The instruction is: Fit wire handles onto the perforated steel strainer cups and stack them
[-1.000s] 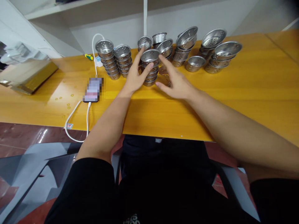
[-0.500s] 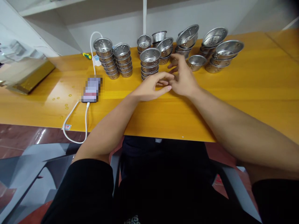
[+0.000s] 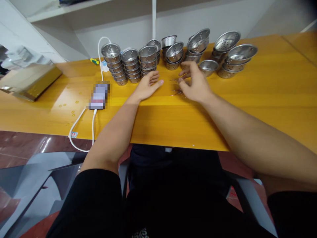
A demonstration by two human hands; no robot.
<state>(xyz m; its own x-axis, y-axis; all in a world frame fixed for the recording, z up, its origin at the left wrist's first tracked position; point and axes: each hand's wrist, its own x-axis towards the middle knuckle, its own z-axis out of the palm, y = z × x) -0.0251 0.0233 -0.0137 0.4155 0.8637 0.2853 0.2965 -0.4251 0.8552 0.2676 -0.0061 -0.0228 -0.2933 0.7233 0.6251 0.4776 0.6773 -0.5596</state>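
My left hand [image 3: 148,86] is open, its fingers stretched upward and its thumb apart. It is beside the lower front of a stack of perforated metal cups [image 3: 148,54]; whether it touches them I cannot tell. To its left stand two more upright stacks, a middle stack [image 3: 130,58] and a taller-looking left one [image 3: 111,54]. My right hand [image 3: 195,84] is open and holds nothing visible, fingers bent and spread over the table. Several thin, blurred wire-like pieces [image 3: 177,91] lie just left of it. A single metal cup [image 3: 208,67] sits behind that hand.
Tilted cups top the stacks at the back [image 3: 174,53] and right [image 3: 241,54]. A phone [image 3: 99,96] with white cables [image 3: 92,127] lies on the left of the yellow table [image 3: 170,125]. Beyond it are a screwdriver-like yellow-green handle [image 3: 94,61] and a cardboard box [image 3: 32,82].
The front middle stack of cups has moved left, beside the other two stacks. My left hand has moved left, away from my right hand, which stays nearly still. The wire-like pieces now show.
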